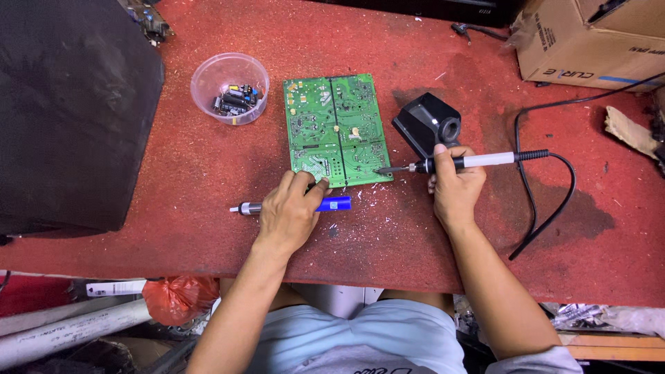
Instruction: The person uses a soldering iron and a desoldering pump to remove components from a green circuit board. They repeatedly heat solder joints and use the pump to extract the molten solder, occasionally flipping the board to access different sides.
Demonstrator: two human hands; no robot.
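Bright, even overhead light falls on the red bench (388,242), leaving only short, soft shadows under the left hand (291,211) and right hand (454,190). The green board (336,128) is sharply rendered, with small glints on its solder points. A faint sheen marks the clear bowl (230,86). The black block (66,111) at left swallows detail. The wide lens bows the bench's near edge, and the dim clutter below it goes soft.
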